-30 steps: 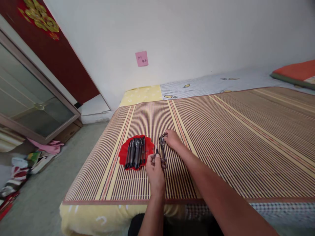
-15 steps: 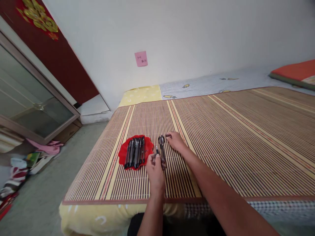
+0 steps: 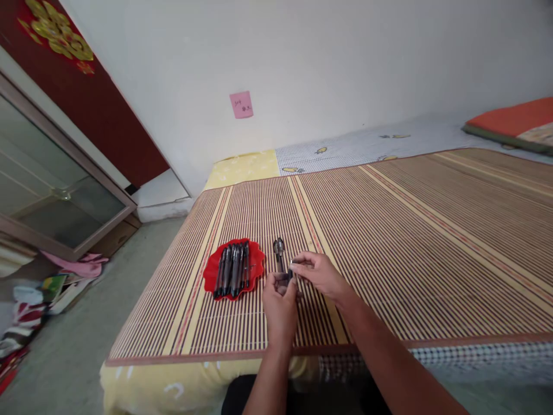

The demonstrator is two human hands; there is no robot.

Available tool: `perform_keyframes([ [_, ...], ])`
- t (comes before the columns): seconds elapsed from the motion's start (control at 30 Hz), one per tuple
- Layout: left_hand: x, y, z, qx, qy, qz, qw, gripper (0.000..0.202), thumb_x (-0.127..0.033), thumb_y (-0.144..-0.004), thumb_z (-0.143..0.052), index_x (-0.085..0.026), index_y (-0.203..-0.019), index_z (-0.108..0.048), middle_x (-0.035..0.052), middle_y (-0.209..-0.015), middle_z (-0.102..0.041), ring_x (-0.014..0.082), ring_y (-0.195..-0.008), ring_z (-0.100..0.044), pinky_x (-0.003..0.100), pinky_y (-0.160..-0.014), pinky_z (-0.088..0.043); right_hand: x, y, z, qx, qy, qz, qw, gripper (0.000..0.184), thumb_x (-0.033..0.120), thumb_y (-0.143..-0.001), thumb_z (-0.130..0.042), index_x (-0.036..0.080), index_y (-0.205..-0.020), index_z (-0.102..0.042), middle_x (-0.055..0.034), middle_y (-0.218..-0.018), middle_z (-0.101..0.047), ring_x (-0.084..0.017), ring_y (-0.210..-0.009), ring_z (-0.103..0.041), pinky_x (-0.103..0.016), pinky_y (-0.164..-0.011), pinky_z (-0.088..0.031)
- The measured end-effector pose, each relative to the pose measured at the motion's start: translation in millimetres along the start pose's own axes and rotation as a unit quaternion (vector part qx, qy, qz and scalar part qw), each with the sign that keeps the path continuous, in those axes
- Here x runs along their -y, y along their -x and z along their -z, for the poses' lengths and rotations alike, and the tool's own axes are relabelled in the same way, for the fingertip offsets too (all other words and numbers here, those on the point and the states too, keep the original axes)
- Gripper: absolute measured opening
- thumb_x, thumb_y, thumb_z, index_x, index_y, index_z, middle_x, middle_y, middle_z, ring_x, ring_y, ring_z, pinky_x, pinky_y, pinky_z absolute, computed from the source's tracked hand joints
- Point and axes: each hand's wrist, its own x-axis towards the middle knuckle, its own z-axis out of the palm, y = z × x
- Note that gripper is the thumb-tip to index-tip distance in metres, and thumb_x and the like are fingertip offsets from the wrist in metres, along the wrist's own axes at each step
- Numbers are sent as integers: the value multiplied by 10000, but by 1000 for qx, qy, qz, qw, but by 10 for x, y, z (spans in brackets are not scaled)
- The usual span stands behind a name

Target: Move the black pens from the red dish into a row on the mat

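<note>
In the head view my left hand (image 3: pixel 280 302) is closed around a dark pen (image 3: pixel 291 273), held upright just above the mat. The thumb and fingers of my right hand (image 3: pixel 314 274) pinch the upper end of the same pen. Whether a separate cap is between those fingers I cannot tell. Just beyond my left hand, a couple of clear-barrelled black pens (image 3: pixel 279 249) lie side by side on the mat, their lower ends hidden by my fingers. To the left, a red scalloped plate (image 3: pixel 258 253) holds several black pens (image 3: pixel 234 268) in a row.
A striped bamboo mat (image 3: pixel 367 242) covers the bed. Pineapple-print and yellow bedding (image 3: pixel 242 167) shows along the wall, and an orange folded quilt (image 3: pixel 514 122) lies at far right. A pink note (image 3: pixel 241 105) is stuck on the wall. Clothes (image 3: pixel 30 311) lie on the floor at left.
My right hand has moved down and toward my left hand, meeting the top of the pen held there. Earlier the hands were apart and the pen's pointed tip showed. The view has shifted slightly.
</note>
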Motion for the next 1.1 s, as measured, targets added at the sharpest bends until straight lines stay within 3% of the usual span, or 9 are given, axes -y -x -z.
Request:
perform_keyframes([
  [0.1, 13, 30, -19, 4, -46, -11, 999, 204, -323, -766, -699, -172, -814, -571, -1, -630, -629, 142, -523, -616, 235, -518, -486, -65, -9, 36, -7, -4, 5, 1000, 252, 405, -699, -711, 173, -773, -644, 26, -667, -574, -123, -610, -516, -252, -579, -402],
  [0.3, -6, 50, -33, 100, -8, 2, 995, 339, -447, -900, -532, -167, -713, -566, -21, -589, -530, 103, -517, -508, 202, -500, -407, -57, 7, 125, 31, -97, -10, 995, 294, 435, -706, -725, 168, -805, -653, 47, -624, -537, -89, -542, -451, -228, -535, -353],
  [0.47, -3, 69, -58, 136, 55, 45, 988, 279, -448, -828, -648, -184, -815, -556, -70, -593, -463, 73, -482, -395, 181, -461, -324, -34, 29, 145, 24, -128, -24, 991, 327, 444, -689, -747, 170, -845, -664, 51, -603, -533, -82, -520, -437, -224, -519, -345],
  [0.67, 14, 50, -21, 155, -29, 14, 987, 281, -424, -851, -593, -189, -698, -569, -52, -551, -450, 100, -484, -395, 216, -479, -310, -78, -8, 140, -32, -146, -19, 989, 314, 416, -679, -749, 167, -858, -678, 40, -595, -561, -78, -499, -439, -217, -486, -341],
  [0.77, -27, 71, -11, 160, -77, -21, 984, 260, -367, -840, -610, -187, -652, -621, -26, -596, -486, 121, -550, -444, 230, -539, -327, -67, -47, 253, -102, -189, -8, 977, 330, 404, -645, -778, 173, -858, -676, 26, -638, -589, -84, -532, -480, -216, -501, -374],
  [0.87, -66, 101, -26, 152, -151, -77, 974, 258, -303, -828, -634, -193, -595, -651, 0, -646, -516, 147, -638, -506, 245, -601, -350, -65, -82, 503, -235, -264, 32, 935, 318, 376, -609, -816, 193, -806, -645, 12, -732, -617, -90, -605, -529, -213, -546, -428],
  [0.97, -72, 98, -38, 130, -192, -86, 969, 186, -281, -829, -632, -198, -678, -703, 25, -701, -592, 177, -705, -569, 266, -656, -392, -110, -93, 768, -333, -299, 63, 892, 302, 361, -609, -821, 204, -742, -600, 23, -722, -590, -88, -606, -526, -209, -548, -445],
  [1.03, -56, 70, -27, 97, -196, -72, 973, 126, -285, -824, -641, -191, -808, -724, 54, -787, -665, 206, -769, -614, 292, -708, -429, -163, -86, 843, -334, -268, 53, 902, 290, 368, -624, -808, 203, -763, -616, 21, -714, -586, -90, -587, -520, -213, -530, -444],
  [1.1, -31, 29, 1, 57, -198, -68, 976, 163, -301, -814, -660, -183, -913, -716, 77, -842, -700, 228, -791, -638, 314, -728, -450, -215, -77, 790, -281, -180, 25, 942, 289, 384, -665, -777, 199, -849, -654, 9, -712, -605, -103, -572, -528, -227, -515, -445],
])
